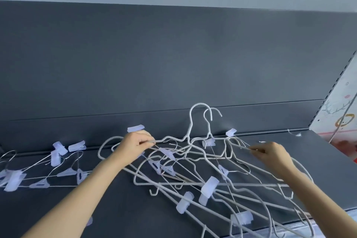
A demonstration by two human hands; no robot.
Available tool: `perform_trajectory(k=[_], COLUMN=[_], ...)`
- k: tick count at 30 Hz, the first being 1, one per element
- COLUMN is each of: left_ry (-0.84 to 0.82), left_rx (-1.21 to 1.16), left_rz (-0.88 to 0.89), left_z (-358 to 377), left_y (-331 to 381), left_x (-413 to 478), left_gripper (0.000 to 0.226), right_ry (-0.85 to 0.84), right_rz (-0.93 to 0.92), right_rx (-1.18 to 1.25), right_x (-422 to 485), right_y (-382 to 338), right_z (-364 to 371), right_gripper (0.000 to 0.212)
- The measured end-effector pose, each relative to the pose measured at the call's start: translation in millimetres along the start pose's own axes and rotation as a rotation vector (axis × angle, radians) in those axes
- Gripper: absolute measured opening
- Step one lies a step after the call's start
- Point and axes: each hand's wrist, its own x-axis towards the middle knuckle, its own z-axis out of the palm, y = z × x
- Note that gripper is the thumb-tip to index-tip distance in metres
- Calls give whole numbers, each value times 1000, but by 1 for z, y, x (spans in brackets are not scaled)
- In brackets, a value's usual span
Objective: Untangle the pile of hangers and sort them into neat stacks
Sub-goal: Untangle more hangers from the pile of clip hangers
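On matte dark shelf (135, 208), L hand (135, 146) & R hand (274, 153) each pinch thin white wire hangers (190, 120); clips (209, 187) pale plastic.

A tangled pile of white wire hangers (185, 178) is seen spread across a dark grey shelf (116, 212). At the pile's upper left edge, one hanger's shoulder wire is pinched by the left hand (135, 146). At its upper right edge, a thin wire is pinched by the right hand (274, 153). Above the pile's middle, two hooks (201, 103) are seen standing up against the dark back panel (173, 60). Pale lilac clips (209, 185) are scattered through the pile. Left of the pile, and apart from it, a smaller group of clip hangers (48, 174) is laid flat. Right of the pile, a patterned sheet (340, 110) is seen.
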Motion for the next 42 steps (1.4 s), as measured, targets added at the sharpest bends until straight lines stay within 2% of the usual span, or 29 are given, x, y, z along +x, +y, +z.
perform_trajectory(k=[5,12,16,21,27,33,37,42], left_ry=[60,93,68,90,152,166,183,174], left_rx=[41,4,34,59,-21,-95,-94,-123], left_rz=[4,-54,-119,-168,-161,-206,-265,-373], left_z=[-33,-44,-41,-32,-34,-50,-71,-103], left_y=[-7,-18,-28,-35,-29,-28,-36,-52], left_x=[-11,-29,-37,-40,-40,-42,-48,-60], left_gripper=[13,33,27,19,21,41,28,25], right_ry=[107,253,343,446,369,305,266,221], right_rz=[45,-48,-105,-170,-83,-5,43,73], right_rx=[100,182,228,160,232,198,181,191], right_x=[7,-2,-7,-10,-10,-13,-13,-11], right_y=[0,-21,-28,-34,-31,-32,-28,-31], right_z=[-13,-4,3,7,15,18,23,28], right_gripper=[11,10,9,7,8,13,14,12])
